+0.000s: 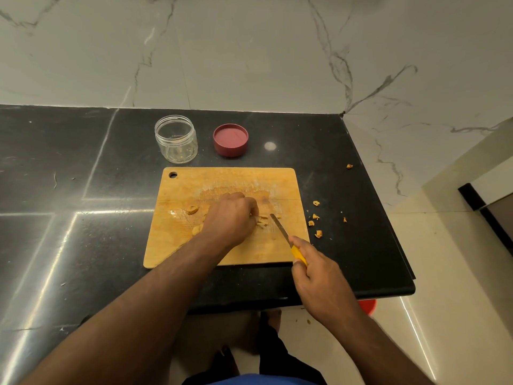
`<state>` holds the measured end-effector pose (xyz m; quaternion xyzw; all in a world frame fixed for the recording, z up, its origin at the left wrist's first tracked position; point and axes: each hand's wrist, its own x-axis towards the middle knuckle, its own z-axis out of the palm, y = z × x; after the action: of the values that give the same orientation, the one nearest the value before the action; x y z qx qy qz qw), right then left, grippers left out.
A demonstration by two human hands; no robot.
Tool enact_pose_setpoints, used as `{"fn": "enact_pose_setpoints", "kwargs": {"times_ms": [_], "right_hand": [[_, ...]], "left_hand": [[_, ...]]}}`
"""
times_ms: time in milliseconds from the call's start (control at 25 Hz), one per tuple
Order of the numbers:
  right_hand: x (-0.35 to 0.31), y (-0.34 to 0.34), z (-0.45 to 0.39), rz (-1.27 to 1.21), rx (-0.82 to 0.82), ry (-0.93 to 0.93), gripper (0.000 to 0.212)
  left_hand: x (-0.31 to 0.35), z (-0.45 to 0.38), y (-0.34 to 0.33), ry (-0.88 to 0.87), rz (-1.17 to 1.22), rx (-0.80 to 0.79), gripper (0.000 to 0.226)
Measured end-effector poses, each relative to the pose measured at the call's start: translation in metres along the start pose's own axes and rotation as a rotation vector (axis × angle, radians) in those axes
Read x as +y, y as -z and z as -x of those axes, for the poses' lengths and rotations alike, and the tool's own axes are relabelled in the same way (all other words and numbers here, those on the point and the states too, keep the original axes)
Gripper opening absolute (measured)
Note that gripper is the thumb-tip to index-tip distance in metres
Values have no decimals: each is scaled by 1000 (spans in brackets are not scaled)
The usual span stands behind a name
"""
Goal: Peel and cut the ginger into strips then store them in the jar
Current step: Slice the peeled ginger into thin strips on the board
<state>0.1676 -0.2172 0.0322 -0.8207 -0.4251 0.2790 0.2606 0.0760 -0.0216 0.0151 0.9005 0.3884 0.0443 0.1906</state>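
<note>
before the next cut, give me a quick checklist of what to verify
1. Left hand pinning ginger on the board: ok.
2. Right hand has a grip on the knife by its yellow handle: ok.
3. Blade clear of left fingertips: cannot tell, they sit close together.
4. Jar open and upright: ok.
5. Lid off, beside the jar: ok.
6. Peel scraps kept off the counter: not ok, several lie right of the board.
</note>
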Motion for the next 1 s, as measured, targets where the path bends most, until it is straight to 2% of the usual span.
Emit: {"fn": "enact_pose_setpoints", "kwargs": {"times_ms": [160, 320, 440, 640, 920, 1000], "right_hand": [[-1, 4, 0, -13, -17, -10, 48], [-8, 5, -1, -31, -43, 2, 49], [-11, 5, -2, -42, -67, 14, 49], [-8, 3, -4, -16, -57, 13, 49], [-4, 7, -4, 24, -141, 68, 46], [3, 10, -5, 43, -87, 43, 47]], "left_hand": [[4, 1, 4, 36, 130, -18, 10], [6, 0, 7, 109, 299, -57, 27], [4, -2, 8, 136, 373, -75, 22], [0, -5, 9, 191, 398, -83, 17], [-7, -5, 23, 175, 380, -76, 27], [-13, -4, 27, 184, 377, -49, 24]]}}
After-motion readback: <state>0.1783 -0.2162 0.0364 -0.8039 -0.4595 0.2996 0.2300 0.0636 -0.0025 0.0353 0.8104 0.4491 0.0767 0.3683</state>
